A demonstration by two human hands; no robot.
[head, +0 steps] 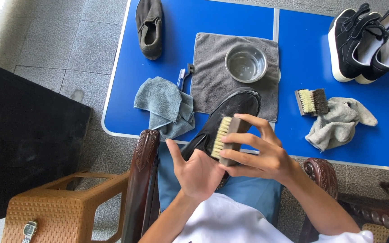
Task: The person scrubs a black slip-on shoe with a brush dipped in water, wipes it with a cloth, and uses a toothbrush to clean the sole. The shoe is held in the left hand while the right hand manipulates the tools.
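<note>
Right hand (260, 153) partly hiding brush (227, 139)

In the left hand (200, 171): a black shoe (223, 119). In the right hand (260, 150): a tan-backed brush (227, 140) with cream bristles. Beyond both: a grey towel (212, 74), a silver bowl (246, 63), a blue table (302, 58). Left of them: a blue-grey cloth (165, 105).

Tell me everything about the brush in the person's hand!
The brush is a small wooden block with pale cream bristles along one side. The right hand grips its back, fingers wrapped over the top. The bristles face left, against the black suede shoe that the left hand holds.
</note>
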